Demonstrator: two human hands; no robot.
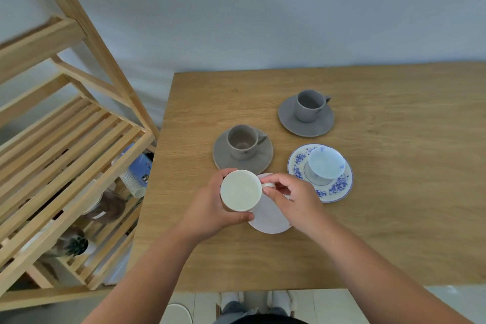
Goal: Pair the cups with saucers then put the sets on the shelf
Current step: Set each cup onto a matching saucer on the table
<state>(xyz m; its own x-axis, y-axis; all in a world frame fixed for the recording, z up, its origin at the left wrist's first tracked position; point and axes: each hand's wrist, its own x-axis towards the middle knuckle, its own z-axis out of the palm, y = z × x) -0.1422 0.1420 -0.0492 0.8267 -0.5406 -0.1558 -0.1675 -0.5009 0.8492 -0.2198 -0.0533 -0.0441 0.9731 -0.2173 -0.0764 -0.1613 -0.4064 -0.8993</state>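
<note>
A cream white cup (240, 190) is held above the left edge of a white saucer (269, 218) near the table's front. My left hand (210, 214) wraps the cup's body from the left. My right hand (292, 198) pinches the cup's handle and covers part of the saucer. Behind them a grey cup (242, 141) stands on a grey saucer (223, 160). Farther back right, a second grey cup (310, 105) stands on its grey saucer (292, 123). A pale blue cup (326, 164) sits on a blue-flowered saucer (339, 189) to the right.
The wooden table (394, 218) has bare surface at right and front. A slatted wooden shelf unit (65, 144) stands left of the table, with paper cups (132, 181) and a small plant (76, 244) on lower levels. The wall is behind.
</note>
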